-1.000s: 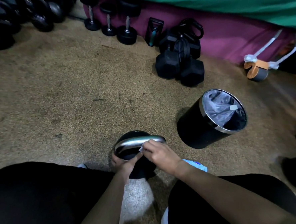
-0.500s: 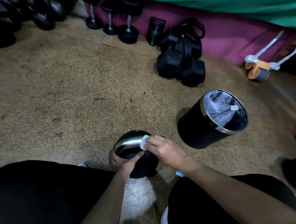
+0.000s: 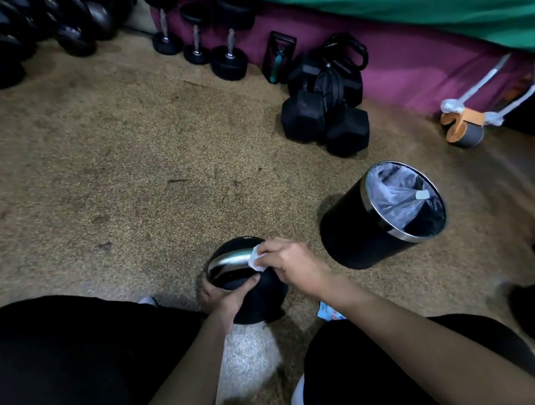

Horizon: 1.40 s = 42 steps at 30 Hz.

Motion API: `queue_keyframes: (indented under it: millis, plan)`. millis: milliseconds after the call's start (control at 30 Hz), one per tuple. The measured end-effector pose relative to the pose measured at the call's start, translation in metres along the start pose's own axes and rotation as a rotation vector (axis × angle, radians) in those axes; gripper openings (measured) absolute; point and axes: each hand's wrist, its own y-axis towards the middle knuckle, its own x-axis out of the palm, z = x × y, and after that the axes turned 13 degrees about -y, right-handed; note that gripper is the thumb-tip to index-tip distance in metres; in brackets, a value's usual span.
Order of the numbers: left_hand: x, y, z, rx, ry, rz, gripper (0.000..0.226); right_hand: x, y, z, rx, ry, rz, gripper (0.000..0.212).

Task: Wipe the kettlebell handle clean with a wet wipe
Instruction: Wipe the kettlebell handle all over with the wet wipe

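On my feed the kettlebell (image 3: 256, 300) sits on the speckled tan floor (image 3: 117, 180) between the person's knees, low in the middle of the view. Its body is black, and its handle (image 3: 229, 261) is a bright silver bar arching over the top. A small pale marking sits on the far side of the black body, just past the handle, but it is too small for me to read.

The wet wipe (image 3: 256, 263) is a small white wad pressed against the right end of the handle. The right hand (image 3: 290, 265) pinches it there, with its fingers curled over that end of the bar. The left hand (image 3: 223, 294) grips the kettlebell's near left side, fingers wrapped round the body and thumb laid across the front below the handle.

Just under the right forearm, a corner of a light blue packet (image 3: 327, 313) shows on the floor. I can't make out its red and blue print.

To the right of the kettlebell, near but apart, stands a black bin (image 3: 346, 232) with a silver rim and a clear liner. A small white scrap lies inside it.

Farther off, black hex dumbbells (image 3: 301, 115) are piled against a purple pad (image 3: 408, 68). A row of round-headed dumbbells (image 3: 229, 62) stands to their left, and an orange-and-grey ab wheel (image 3: 463, 126) lies at the far right.
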Motion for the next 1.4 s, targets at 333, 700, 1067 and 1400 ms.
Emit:
queue_keyframes:
  millis: [333,700,1067,1400]
  plan:
    - [0.000,0.014,-0.013,0.009,-0.067,-0.008,0.180,-0.011,0.021,0.005,0.240,0.157,-0.137,0.027]
    - [0.000,0.024,-0.022,0.035,-0.036,-0.004,0.191,-0.016,0.043,0.006,0.403,0.279,-0.402,0.023]
    - [-0.003,0.007,-0.008,0.026,-0.028,-0.028,0.173,-0.020,0.061,0.008,0.347,0.299,-0.468,0.024]
    - [-0.001,0.013,-0.014,0.010,-0.063,-0.019,0.186,-0.012,0.059,0.022,0.452,0.382,-0.589,0.026]
